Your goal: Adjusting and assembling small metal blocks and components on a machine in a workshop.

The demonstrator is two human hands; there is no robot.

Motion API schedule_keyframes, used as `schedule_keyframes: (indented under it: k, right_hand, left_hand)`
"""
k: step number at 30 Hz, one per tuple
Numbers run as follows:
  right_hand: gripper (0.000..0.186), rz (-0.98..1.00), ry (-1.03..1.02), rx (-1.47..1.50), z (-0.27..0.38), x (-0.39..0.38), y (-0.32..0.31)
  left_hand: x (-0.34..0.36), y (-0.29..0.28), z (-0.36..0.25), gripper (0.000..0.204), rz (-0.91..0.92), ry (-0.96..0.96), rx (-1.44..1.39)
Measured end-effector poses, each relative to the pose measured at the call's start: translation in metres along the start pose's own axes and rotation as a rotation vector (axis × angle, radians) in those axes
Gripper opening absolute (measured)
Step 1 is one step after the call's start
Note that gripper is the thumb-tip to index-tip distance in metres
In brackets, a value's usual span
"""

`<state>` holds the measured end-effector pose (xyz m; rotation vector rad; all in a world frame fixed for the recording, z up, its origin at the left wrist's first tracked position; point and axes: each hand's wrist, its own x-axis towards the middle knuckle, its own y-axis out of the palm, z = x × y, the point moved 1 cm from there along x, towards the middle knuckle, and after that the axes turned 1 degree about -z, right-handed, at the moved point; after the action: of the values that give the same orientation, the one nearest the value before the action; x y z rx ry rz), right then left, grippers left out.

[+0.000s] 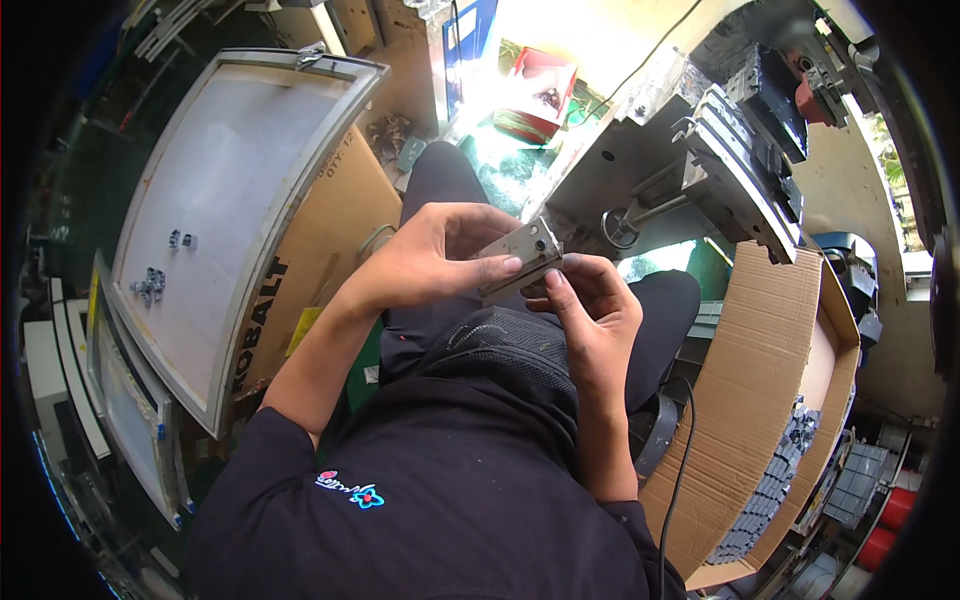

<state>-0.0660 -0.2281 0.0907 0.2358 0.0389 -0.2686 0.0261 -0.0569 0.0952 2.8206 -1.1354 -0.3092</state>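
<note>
A small grey metal bracket (520, 260), a flat angled piece with a few round holes near its upper end, sits in front of the person's chest, above the lap, held between both hands. The left hand (440, 258) wraps it from the left: its grip is narrow, the thumb pressed flat along the bracket's near face and the fingers curled behind the top edge. The right hand (590, 300) meets it from below and the right, its grip also closed on the piece, with the thumb tip against the lower edge and the fingers folded behind.

Just beyond the hands stands a grey metal machine (690, 170) with stacked plates and a ring-ended lever. To the right, an open cardboard box (780, 340) holds rows of small grey metal parts (785, 470) along its lower side. To the left, a large white framed panel (230, 200) lies tilted, with a few small metal clips (150, 285) resting on it, and a sheet of brown cardboard (320, 240) beside it. A red box (540, 85) lies farther off on the green floor (500, 160).
</note>
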Motion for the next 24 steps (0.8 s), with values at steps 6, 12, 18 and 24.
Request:
schedule_keyframes:
  k: [6,12,18,24]
  right_hand:
    - [0.018,0.021,0.030,-0.022,-0.003,0.002,0.001]
    - [0.024,0.052,-0.002,0.054,-0.004,0.002,0.005]
    - [0.025,0.009,-0.308,-0.148,-0.003,0.003,0.006]
    - [0.031,-0.044,-0.722,-0.409,0.006,0.005,0.006]
  left_hand:
    - [-0.003,0.003,0.001,0.038,-0.041,-0.019,0.003]
    - [-0.007,0.010,0.007,0.036,-0.114,0.117,0.102]
    - [-0.011,0.019,0.009,0.029,-0.196,0.332,0.241]
    - [-0.008,0.022,0.016,0.035,-0.192,0.556,0.257]
